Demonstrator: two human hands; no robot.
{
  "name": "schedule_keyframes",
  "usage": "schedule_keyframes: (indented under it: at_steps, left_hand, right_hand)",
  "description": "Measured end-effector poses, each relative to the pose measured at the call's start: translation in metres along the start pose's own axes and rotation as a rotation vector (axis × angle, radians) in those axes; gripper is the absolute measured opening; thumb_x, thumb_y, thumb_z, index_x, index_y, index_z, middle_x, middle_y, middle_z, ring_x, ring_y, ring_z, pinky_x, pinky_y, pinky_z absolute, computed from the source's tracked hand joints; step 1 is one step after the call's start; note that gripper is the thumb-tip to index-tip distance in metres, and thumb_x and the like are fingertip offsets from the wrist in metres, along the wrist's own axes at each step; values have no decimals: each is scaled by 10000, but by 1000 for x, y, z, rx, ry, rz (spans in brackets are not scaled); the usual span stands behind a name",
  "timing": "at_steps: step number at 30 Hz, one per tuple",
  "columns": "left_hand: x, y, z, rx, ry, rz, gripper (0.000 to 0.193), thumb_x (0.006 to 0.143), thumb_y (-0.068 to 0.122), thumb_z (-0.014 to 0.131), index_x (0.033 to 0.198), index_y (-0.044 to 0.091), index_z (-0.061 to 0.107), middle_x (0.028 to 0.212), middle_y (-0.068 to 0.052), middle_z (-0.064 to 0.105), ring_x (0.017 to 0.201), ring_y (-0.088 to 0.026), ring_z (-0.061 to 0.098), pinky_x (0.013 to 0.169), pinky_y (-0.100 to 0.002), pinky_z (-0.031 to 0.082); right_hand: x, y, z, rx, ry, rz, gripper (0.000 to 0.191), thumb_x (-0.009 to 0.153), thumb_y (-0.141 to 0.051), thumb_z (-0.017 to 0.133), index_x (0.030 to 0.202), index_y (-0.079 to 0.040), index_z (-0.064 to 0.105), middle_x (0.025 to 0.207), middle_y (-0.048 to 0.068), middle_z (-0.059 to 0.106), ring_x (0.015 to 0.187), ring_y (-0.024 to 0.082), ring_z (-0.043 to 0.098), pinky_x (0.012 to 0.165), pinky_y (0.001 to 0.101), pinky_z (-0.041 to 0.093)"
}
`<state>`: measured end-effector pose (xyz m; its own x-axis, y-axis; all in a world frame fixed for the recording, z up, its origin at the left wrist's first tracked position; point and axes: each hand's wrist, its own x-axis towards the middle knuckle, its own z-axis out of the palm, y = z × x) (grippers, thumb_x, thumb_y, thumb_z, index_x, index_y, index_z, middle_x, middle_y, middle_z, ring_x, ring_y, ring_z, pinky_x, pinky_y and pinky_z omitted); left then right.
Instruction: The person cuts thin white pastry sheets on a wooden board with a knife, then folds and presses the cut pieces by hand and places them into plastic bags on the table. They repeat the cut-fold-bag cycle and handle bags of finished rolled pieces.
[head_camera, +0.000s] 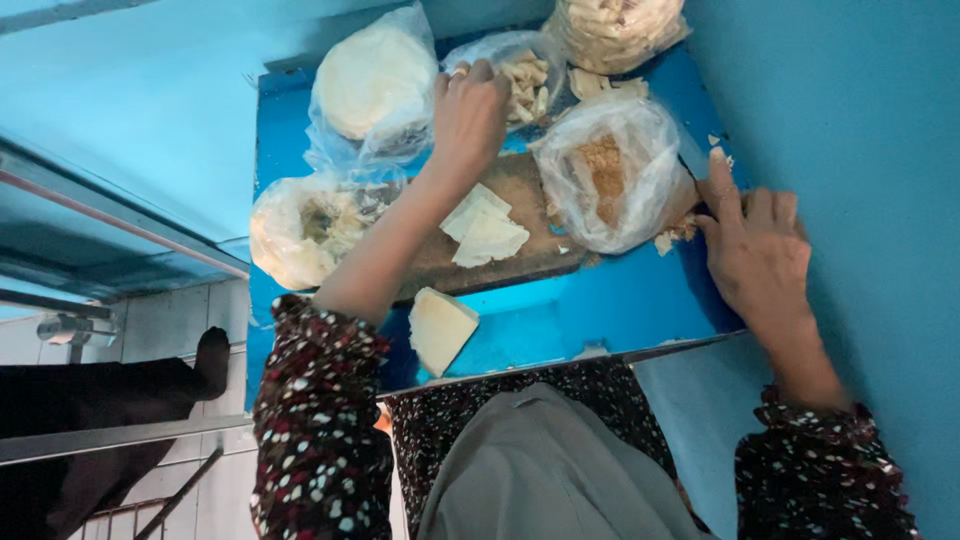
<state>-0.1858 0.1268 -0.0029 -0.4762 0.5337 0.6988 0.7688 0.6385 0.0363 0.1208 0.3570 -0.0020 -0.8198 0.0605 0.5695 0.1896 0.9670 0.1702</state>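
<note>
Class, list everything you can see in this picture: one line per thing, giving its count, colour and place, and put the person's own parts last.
Table: one, blue, centre.
Wooden board: one, brown, middle of the table.
Clear plastic bags: five. One with a pale round block, far left; one with pale strips, far middle; one of pale pieces, top edge; one with brown crumbs, right of the board; one with pale scraps, left edge.
Flat pale slices: a small pile, on the board.
Pale wedge: one, near edge of the table.
Wall: blue, right.
Left hand: reaching into the strips bag.
Right hand: resting at the table's right edge.
</note>
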Motion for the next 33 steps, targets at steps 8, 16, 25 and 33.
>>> schedule_keyframes:
  at_steps: [8,16,25,33]
  left_hand:
    - [11,-11,16,10,-27,-47,219,758,34,656,963,58,730,1153,-149,600,1125,-352,570,869,-482,466]
    - [-4,-41,-9,226,-20,-263,259,734,259,718,882,51,760,1108,-169,632,1143,-394,549,922,-581,409]
    - [2,-42,-14,376,85,-298,115,862,123,675,907,64,764,1176,-134,605,1213,-352,536,1072,-687,325]
    - [-62,25,-122,44,31,-30,306,757,168,771,1046,73,733,1308,-164,537,1262,-374,471,1077,-699,279]
  right_hand:
    - [10,10,3,334,-71,55,846,956,-165,747,1685,-74,327,1236,241,646,1105,453,602,906,531,515]
    - [11,17,-7,371,-107,139,809,998,-239,752,1679,-10,379,1209,248,687,1040,415,681,847,517,552]
    - [28,-24,-65,137,91,45,693,1009,-231,839,1578,-11,509,1123,200,718,1029,365,678,791,447,571]
    - [60,-92,-76,884,-187,-144,388,951,-53,700,1326,-114,622,1145,109,761,947,203,755,805,352,591]
